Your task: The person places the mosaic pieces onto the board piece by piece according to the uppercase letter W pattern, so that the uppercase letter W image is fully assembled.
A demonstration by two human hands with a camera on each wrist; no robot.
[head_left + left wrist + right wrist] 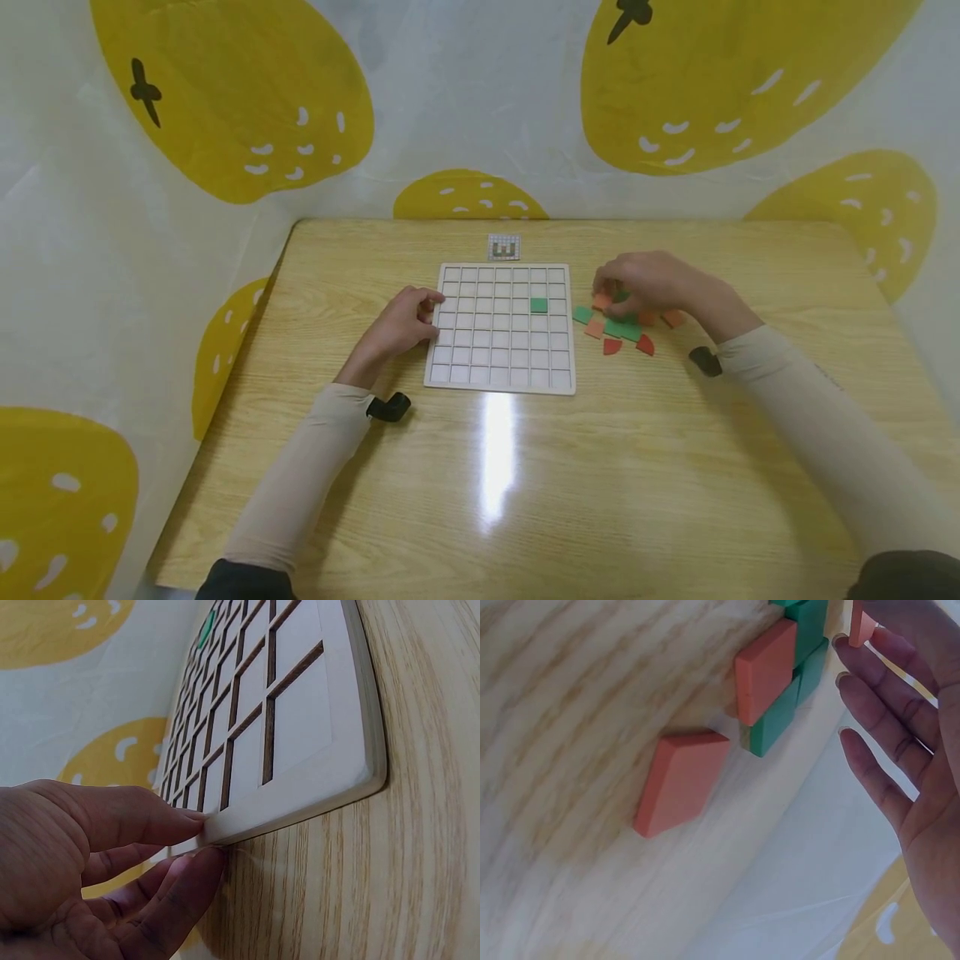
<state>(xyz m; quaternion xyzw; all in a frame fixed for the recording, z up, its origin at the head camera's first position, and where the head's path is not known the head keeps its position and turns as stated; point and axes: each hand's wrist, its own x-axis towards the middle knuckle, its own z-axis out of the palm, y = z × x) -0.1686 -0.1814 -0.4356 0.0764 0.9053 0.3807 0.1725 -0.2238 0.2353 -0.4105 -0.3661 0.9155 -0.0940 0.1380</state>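
Observation:
A white grid board point(501, 382) with square cells lies on the table, one green tile point(538, 305) set in a cell at its upper right. At the board's left edge, my left hand point(401, 321) grips the rim between thumb and fingers; the left wrist view shows the thumb on top of the rim point(300, 784). Over the loose tiles right of the board, my right hand point(648, 279) pinches an orange tile point(862, 628) between thumb and forefinger, its other fingers spread. Green tiles point(622, 330), orange tiles point(682, 782) and red quarter-round pieces point(612, 346) lie beneath and around that hand.
Behind the board lies a small card point(504, 247) with a grid and a brown figure printed on it. The wooden table point(600, 483) meets a white sheet with yellow fruit prints point(480, 108) at its back and left.

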